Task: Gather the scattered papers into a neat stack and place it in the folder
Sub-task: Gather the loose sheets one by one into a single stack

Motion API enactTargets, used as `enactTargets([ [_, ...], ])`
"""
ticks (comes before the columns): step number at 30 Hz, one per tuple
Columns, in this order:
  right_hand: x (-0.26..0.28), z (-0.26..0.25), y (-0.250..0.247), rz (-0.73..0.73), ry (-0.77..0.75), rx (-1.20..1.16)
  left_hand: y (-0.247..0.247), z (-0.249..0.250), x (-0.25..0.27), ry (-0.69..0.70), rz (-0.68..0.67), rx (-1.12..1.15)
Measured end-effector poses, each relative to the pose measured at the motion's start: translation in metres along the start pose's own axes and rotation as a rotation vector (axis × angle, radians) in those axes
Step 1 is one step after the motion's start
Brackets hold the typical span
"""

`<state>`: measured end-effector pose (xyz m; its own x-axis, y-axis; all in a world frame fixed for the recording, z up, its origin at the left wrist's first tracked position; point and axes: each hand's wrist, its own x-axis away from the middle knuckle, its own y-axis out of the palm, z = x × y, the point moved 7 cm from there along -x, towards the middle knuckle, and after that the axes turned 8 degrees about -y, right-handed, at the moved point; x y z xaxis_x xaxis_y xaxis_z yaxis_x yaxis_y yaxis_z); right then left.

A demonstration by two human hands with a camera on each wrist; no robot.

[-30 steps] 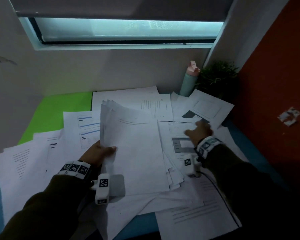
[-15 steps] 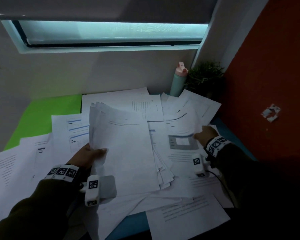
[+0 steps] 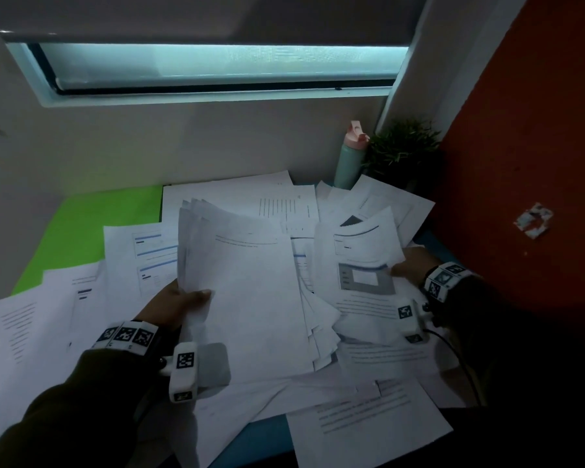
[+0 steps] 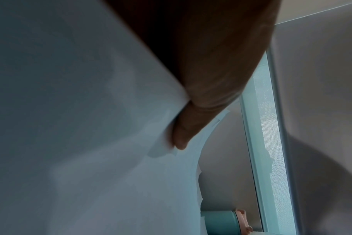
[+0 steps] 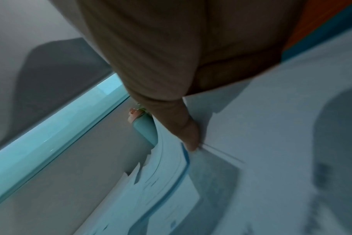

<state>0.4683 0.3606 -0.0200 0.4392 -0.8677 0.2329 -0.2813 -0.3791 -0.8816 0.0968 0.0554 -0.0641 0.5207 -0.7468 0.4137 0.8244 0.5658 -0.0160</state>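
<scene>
The person's left hand grips a fanned bundle of gathered sheets by its left edge, thumb curled over the top page and the fingers underneath; the left wrist view shows the thumb pressing into the paper. The bundle is tilted up off the bench, its lower corners splayed unevenly.

The right hand has taken hold of a few loose sheets at their right edge, the thumb on top and the pages bowing upward. Its other fingers are hidden beneath the paper, so how tightly they close cannot be told.

The step in hand appears to be bringing these right-side pages across onto the bundle. To do it well, the person would do best to lift them clear of the sheets below (dragging would likely pull neighbours askew), lay them face-on atop the bundle, and only then ease the left thumb to take them in.

Many scattered papers lie on the left and near the front edge, so squaring up looks premature. A tap of the long edge on the bench would suit once more are in.

The green folder lies flat at the far left, partly covered by pages. A bottle and a small plant stand in the far corner, close enough to the right-hand sheets to be knocked.
</scene>
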Motion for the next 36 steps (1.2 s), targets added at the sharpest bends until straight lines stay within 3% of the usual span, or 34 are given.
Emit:
enactTargets([
  [4, 0.007, -0.033, -0.046, 0.257, -0.128, -0.094, -0.003, -0.002, -0.004, 0.002, -0.014, -0.016],
  [8, 0.023, -0.079, -0.115, 0.561, -0.278, -0.353, -0.003, 0.001, -0.003, 0.010, -0.008, -0.034],
  [11, 0.035, -0.105, -0.154, 0.670, -0.327, -0.458, -0.001, 0.004, 0.001, 0.001, 0.000, -0.024],
  [14, 0.028, -0.130, -0.148, 0.581, -0.376, -0.509, 0.000, 0.005, 0.005, -0.023, 0.009, -0.007],
  [19, 0.021, -0.160, -0.056, 0.341, -0.417, -0.383, -0.002, 0.006, 0.005, -0.028, 0.008, 0.001],
  [23, 0.021, -0.167, 0.031, 0.138, -0.313, -0.522, -0.010, 0.003, 0.004, -0.042, 0.023, -0.065],
  [28, 0.019, -0.180, 0.087, -0.055, -0.240, -0.597, -0.004, 0.018, 0.014, -0.017, 0.042, -0.145],
  [33, 0.032, -0.203, 0.102, -0.089, -0.300, -0.583, -0.004, 0.010, 0.010, -0.050, -0.026, -0.003],
  [36, 0.038, -0.209, 0.107, -0.090, -0.347, -0.530, 0.003, 0.009, 0.011, -0.041, -0.091, -0.033],
])
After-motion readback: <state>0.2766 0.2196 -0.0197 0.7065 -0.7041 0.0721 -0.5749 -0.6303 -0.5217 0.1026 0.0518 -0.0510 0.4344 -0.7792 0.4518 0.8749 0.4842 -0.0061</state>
